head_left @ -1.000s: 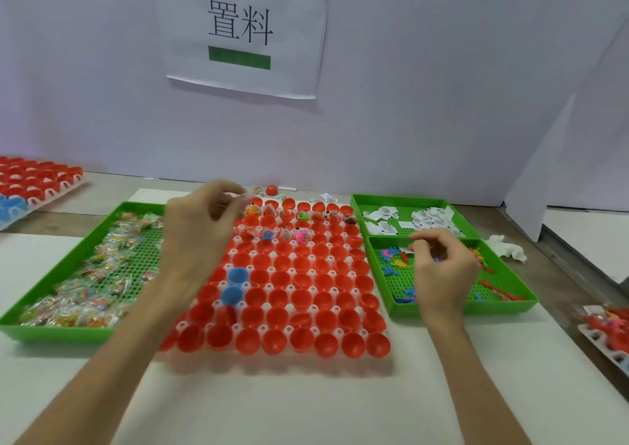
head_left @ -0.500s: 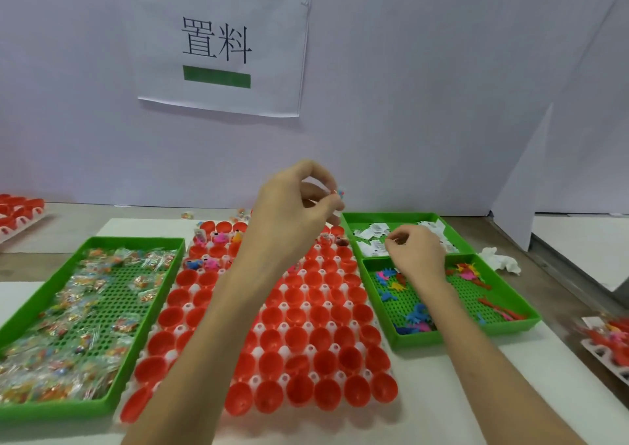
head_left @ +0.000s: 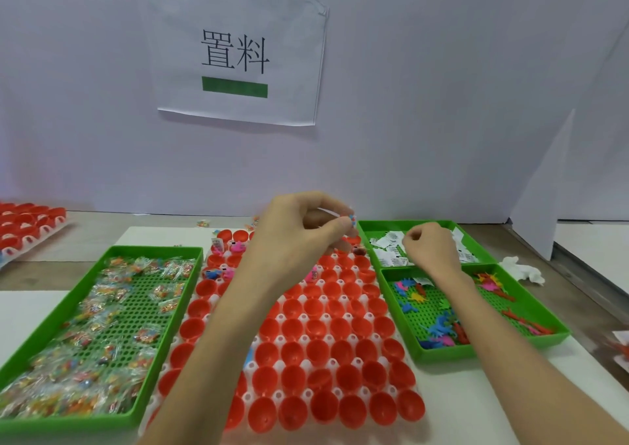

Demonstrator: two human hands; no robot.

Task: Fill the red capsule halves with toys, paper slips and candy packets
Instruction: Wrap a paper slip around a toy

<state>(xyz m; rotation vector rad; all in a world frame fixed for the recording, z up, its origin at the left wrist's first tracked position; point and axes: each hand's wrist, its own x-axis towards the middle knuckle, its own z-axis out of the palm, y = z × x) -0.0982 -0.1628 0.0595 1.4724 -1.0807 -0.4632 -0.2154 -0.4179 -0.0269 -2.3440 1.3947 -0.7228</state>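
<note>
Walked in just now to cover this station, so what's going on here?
A person is filling red capsule halves laid out in rows. The left hand pinches a small candy packet above the far rows. The right hand is curled over the paper slips in a green tray, though whether it holds one is unclear. Only some far halves hold toys and slips; most are empty.
</note>
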